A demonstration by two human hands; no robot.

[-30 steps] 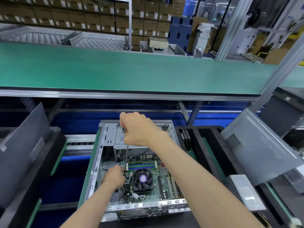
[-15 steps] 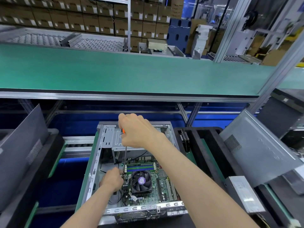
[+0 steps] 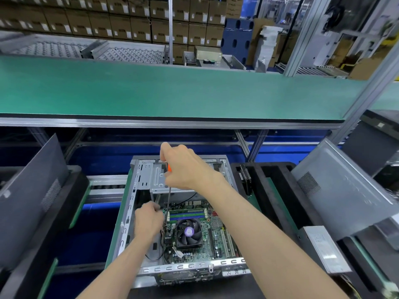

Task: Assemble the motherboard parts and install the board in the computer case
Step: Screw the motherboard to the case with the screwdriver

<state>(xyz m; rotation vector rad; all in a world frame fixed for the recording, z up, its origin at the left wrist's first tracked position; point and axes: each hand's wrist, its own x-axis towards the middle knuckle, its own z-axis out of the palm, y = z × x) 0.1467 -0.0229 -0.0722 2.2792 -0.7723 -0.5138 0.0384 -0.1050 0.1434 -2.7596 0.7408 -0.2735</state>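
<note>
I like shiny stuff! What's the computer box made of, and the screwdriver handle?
The computer case looks like bare sheet metal: pale grey, dull shine, punched slots, folded edges. The screwdriver has a thin, shiny shaft, likely steel; the bit of handle showing in the right hand is bright orange, probably plastic.

No lettering can be made out anywhere. The stacked cardboard boxes (image 3: 121, 22) at the back each carry a small white label, but the print on them is only a blur. The power supply (image 3: 323, 249) at lower right wears a pale sticker with grey lines of text, too small to read. The purple round sticker on the cooler fan (image 3: 189, 231) shows no legible brand (just a light smudge at its middle). The motherboard (image 3: 216, 236) has white markings, all too fine to tell.
</note>
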